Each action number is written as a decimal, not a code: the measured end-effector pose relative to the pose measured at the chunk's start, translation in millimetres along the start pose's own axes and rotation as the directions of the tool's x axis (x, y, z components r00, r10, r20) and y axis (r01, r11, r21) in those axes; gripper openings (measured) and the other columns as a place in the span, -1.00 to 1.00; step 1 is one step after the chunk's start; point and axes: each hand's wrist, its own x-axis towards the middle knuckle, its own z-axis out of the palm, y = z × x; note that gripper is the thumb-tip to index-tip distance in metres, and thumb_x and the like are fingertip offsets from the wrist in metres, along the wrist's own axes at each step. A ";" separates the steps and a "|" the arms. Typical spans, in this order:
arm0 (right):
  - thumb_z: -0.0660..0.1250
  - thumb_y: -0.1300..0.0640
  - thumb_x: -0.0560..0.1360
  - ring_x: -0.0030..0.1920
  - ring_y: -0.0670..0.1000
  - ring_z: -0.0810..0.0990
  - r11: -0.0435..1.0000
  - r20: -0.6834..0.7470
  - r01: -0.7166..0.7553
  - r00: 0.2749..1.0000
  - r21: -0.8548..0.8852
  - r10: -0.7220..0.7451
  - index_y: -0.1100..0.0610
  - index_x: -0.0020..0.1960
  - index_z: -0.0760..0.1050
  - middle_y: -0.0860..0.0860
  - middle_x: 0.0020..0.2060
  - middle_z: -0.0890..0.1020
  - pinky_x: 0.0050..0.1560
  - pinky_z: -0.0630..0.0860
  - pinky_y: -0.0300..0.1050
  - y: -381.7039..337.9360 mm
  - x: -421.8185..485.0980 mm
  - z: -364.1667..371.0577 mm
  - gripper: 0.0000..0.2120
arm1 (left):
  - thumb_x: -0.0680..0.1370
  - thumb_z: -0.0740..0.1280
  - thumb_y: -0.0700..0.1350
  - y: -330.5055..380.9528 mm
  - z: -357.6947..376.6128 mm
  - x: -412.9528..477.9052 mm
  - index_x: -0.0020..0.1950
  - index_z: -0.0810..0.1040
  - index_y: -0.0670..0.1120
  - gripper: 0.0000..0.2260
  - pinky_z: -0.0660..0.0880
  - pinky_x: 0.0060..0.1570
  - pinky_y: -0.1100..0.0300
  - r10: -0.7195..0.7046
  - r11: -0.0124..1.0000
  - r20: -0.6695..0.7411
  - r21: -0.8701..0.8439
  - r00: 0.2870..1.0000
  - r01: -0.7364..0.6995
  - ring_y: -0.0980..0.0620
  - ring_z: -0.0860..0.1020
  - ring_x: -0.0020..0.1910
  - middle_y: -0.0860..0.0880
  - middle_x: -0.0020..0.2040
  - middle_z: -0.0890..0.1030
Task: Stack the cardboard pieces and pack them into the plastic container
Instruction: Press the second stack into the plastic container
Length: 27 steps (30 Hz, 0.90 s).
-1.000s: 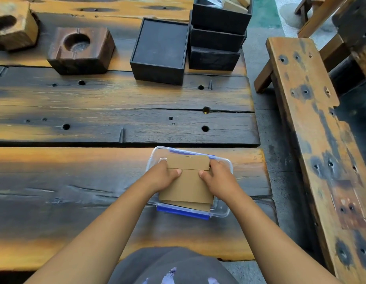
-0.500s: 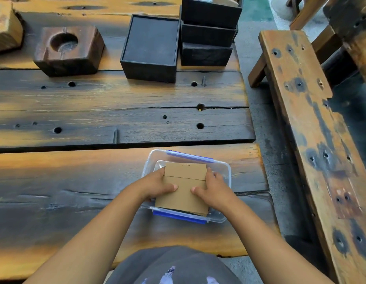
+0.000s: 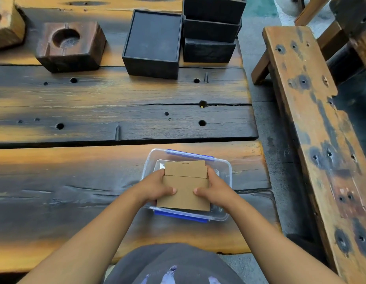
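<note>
Over the clear plastic container near the table's front right edge, a stack of cardboard pieces sits between two bare hands. The left hand clamps the stack's left side, thumb lying on the top sheet; the right hand clamps the right side the same way, the thumbs pointing toward each other. The stack's near edge overhangs the container's blue-clipped front rim. Farther back stand black boxes and a wooden block; a bench runs along the right.
</note>
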 end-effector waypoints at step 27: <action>0.51 0.07 0.39 0.03 0.06 0.65 0.956 0.040 -0.214 0.977 0.201 0.210 0.02 0.29 0.31 0.01 0.12 0.62 -0.01 0.65 0.08 7.8 -7.2 27.6 -0.44 | 0.41 0.52 -0.03 -9.6 -14.3 -1.3 0.17 0.47 -0.01 -0.60 0.53 -0.17 0.09 -0.182 0.974 0.111 0.155 0.977 0.164 -0.08 0.61 -0.02 -0.03 0.04 0.63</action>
